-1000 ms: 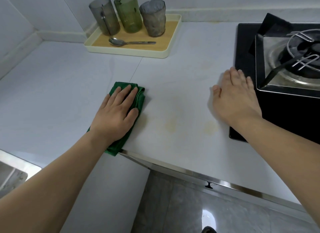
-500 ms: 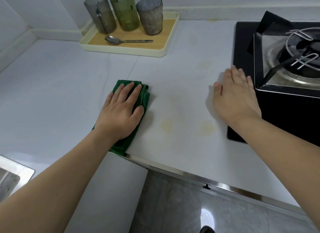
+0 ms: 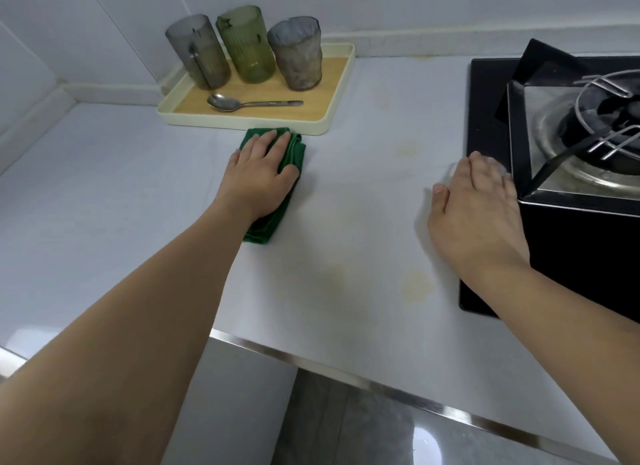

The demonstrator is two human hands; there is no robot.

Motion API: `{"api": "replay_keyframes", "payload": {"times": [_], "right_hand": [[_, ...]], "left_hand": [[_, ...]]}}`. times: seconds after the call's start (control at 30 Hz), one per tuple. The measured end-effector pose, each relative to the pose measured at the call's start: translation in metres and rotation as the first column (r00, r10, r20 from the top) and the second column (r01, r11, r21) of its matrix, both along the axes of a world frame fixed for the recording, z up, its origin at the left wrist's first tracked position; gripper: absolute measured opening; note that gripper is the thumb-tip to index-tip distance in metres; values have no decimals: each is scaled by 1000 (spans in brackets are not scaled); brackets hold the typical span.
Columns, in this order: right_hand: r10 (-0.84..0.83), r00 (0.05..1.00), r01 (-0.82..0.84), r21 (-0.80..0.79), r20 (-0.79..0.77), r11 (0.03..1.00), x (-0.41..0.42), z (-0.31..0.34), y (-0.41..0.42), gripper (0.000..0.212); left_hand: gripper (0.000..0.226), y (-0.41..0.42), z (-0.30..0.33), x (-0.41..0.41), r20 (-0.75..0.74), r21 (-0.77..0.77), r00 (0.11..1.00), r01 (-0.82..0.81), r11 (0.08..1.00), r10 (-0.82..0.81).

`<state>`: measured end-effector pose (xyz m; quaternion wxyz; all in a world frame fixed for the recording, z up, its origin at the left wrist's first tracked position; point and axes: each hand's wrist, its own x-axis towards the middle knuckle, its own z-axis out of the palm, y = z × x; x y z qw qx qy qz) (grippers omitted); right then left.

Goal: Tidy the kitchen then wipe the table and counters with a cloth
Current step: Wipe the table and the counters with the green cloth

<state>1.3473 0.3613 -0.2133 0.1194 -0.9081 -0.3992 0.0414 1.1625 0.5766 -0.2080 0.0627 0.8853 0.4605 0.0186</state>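
Note:
A folded green cloth (image 3: 294, 154) lies on the white counter (image 3: 363, 201), its far edge close to the cream tray (image 3: 341, 118). My left hand (image 3: 261, 177) presses flat on the cloth with straight fingers. My right hand (image 3: 476, 211) rests flat on the counter beside the black gas stove (image 3: 571, 243), its fingertips at the stove's edge. Faint yellowish stains (image 3: 417, 284) mark the counter between my hands and nearer the front edge.
On the tray stand three tumblers: grey (image 3: 197, 50), green (image 3: 246, 43), frosted (image 3: 294, 54). A metal spoon (image 3: 252, 103) lies in front of them. The stove's burner grate (image 3: 609, 128) is at far right. A metal strip (image 3: 346, 367) edges the counter; floor below.
My left hand has pushed the green cloth away from me, from near the counter's front edge up to the tray. My right hand stays flat beside the stove.

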Motion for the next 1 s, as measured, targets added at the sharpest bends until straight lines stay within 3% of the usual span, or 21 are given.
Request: {"api": "replay_keyframes", "payload": {"times": [0.27,0.53,1.0], "right_hand": [[-7,1000,7,-19,9,1000,-2,0,0,60],[-9,1000,10,-30,18,999,-1,0,1,59],[-6,1000,6,-39,-9,999,-2,3,0,58]], "left_hand": [[62,0,0,9,19,-21,1000,-7,1000,7],[60,-32,-3,33,19,5,994,106,994,-106],[58,-110,-4,-46,42,-10,995,86,996,-86]]}}
